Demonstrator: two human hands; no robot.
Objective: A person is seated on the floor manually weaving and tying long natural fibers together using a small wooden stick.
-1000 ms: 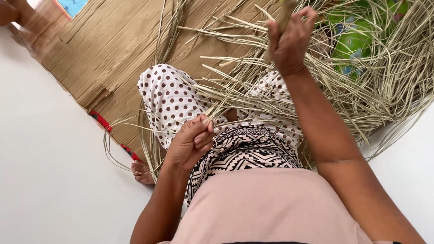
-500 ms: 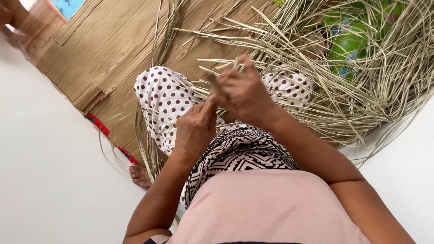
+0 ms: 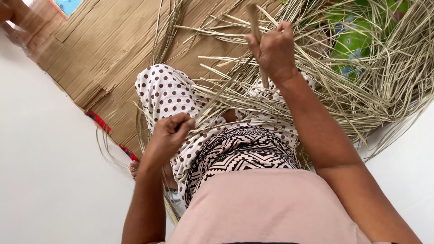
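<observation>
At the far left lies pale floor (image 3: 49, 149), and on it a sheet of brown cardboard (image 3: 108, 49) with a red strip (image 3: 106, 129) along its lower edge. A bare foot (image 3: 134, 168) peeks out by that edge, with thin loops of dried strip curling over the floor just beside it.

Next comes the left hand (image 3: 168, 135), low over the polka-dot cloth (image 3: 167, 97) on the lap. Its grip is clenched, fingers curled in on the near end of a dried strip (image 3: 212, 100) that runs up and to the right from the fist (the pinch itself is hidden by the knuckles).

In the middle, a black-and-white patterned cloth (image 3: 239, 151) and a pink top (image 3: 271, 203) fill the lower frame.

Further right, the right hand (image 3: 273, 49) is raised above the knees, its grip grasping a flat stick (image 3: 254, 22) that points up past the fingers and shows again below the wrist.

Behind and to the right spreads a loose heap of strips (image 3: 361, 95), with a green thing (image 3: 355, 40) showing through it.
</observation>
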